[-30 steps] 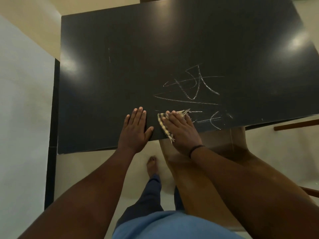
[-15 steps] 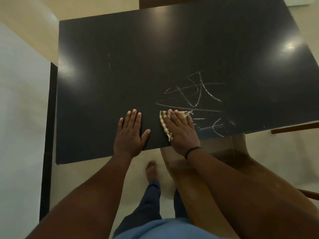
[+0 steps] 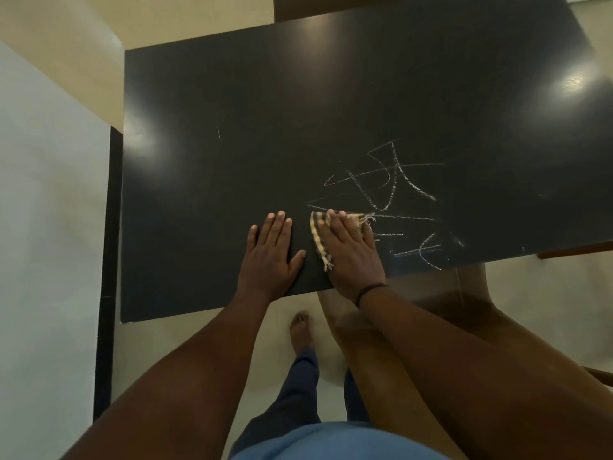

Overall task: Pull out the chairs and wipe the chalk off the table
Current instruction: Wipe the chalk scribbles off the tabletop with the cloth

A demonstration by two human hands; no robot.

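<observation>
A dark rectangular table [image 3: 298,127] fills the upper view. White chalk scribbles [image 3: 384,184] cover its near right part, and a short chalk stroke [image 3: 218,129] lies further left. My left hand [image 3: 270,257] rests flat on the table near its front edge, fingers together, holding nothing. My right hand [image 3: 348,254] presses flat on a striped, fringed cloth [image 3: 320,242] at the left end of the scribbles. A brown wooden chair [image 3: 457,307] stands pulled out under my right arm, mostly hidden by it.
A white wall [image 3: 43,227] runs along the left, with a dark strip [image 3: 107,260] between it and the table. Another chair's back [image 3: 331,8] shows at the table's far edge. A wooden chair part [image 3: 574,252] pokes in at the right. My bare foot [image 3: 300,330] stands on pale floor.
Both hands with the cloth have slid slightly away from me along the table, closer to the scribbles. The chalk marks look unchanged.
</observation>
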